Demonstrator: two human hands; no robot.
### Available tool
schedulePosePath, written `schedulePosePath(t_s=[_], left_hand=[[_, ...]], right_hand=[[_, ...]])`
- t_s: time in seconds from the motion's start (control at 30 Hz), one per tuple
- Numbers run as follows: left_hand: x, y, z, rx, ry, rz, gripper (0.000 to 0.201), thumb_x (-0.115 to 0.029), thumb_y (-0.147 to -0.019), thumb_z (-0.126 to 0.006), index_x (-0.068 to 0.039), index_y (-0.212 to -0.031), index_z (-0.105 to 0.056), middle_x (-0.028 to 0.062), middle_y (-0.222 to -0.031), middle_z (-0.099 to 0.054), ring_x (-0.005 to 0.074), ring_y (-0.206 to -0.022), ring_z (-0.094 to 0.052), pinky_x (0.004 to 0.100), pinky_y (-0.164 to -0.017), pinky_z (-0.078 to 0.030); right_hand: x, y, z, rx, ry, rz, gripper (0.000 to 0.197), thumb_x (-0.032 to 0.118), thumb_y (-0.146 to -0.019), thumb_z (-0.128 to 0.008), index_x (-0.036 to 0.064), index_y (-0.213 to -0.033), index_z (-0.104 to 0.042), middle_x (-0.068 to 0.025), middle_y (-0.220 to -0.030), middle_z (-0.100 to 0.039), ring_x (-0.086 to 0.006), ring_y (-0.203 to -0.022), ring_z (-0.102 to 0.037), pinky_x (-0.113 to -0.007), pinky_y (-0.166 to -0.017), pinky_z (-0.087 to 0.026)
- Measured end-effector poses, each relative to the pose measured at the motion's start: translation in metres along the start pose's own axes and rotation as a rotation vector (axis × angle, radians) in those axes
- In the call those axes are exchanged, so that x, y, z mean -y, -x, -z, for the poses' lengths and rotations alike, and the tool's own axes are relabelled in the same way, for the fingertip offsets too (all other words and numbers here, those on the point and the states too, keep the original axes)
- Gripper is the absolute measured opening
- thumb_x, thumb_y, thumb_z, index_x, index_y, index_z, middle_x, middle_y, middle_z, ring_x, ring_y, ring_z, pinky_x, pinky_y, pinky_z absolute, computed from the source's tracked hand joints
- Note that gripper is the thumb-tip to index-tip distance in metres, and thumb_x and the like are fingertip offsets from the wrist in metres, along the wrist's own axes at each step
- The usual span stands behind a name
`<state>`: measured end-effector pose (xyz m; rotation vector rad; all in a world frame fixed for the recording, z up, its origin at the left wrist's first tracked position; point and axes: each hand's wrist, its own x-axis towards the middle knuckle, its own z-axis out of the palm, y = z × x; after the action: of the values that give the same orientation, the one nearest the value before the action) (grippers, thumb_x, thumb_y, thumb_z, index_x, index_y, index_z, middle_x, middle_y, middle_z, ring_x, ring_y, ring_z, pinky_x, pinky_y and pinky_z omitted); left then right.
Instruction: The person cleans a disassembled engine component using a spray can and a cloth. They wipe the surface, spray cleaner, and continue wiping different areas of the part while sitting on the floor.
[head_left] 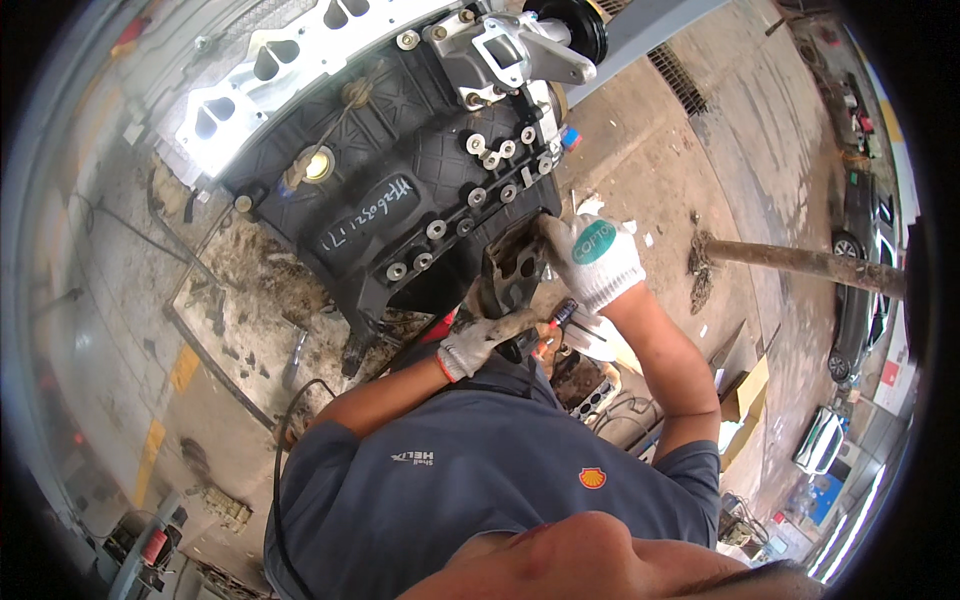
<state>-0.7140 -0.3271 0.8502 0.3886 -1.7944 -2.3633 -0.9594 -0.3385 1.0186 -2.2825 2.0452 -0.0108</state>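
A large black engine block, with handwritten white marks on its side, stands in front of me. At its lower right corner is a dark, dirty metal bracket with several holes. My right hand, in a white knit glove with a green patch, is closed on the bracket's upper right edge. Its fingertips are partly hidden. My left hand, in a soiled white glove, grips the bracket's lower end from the left, fingers curled toward it.
Silver cylinder-head metal and a cast housing top the engine. A red-and-dark tool or tube lies by my left hand. A brown pole juts in from the right. Cardboard and parked cars are farther right.
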Motion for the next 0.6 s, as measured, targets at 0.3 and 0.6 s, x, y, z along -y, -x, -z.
schedulePosePath(t_s=[0.3,0.6], left_hand=[[0.0,-0.003,-0.014,-0.15,0.257,-0.117,0.045,-0.027,-0.112,-0.054,-0.007,-0.151,-0.061,0.0098,-0.147,-0.068,0.0215,-0.137,-0.063,0.0335,-0.119,-0.044],[0.03,0.003,-0.013,-0.201,-0.18,-0.04,0.043,-0.021,-0.112,-0.049,-0.008,-0.15,-0.061,0.0097,-0.149,-0.066,0.0232,-0.14,-0.06,0.0346,-0.121,-0.041]], right_hand=[[-0.008,-0.023,0.02,0.186,-0.103,0.02,0.019,0.027,-0.097,-0.067,0.0095,-0.104,-0.069,-0.0154,-0.086,-0.071,-0.0382,-0.083,-0.072,-0.051,-0.069,-0.057],[-0.022,-0.03,0.02,0.2,-0.225,0.051,0.022,0.03,-0.093,-0.071,0.0115,-0.106,-0.073,-0.0134,-0.094,-0.074,-0.0367,-0.091,-0.073,-0.048,-0.076,-0.058]])
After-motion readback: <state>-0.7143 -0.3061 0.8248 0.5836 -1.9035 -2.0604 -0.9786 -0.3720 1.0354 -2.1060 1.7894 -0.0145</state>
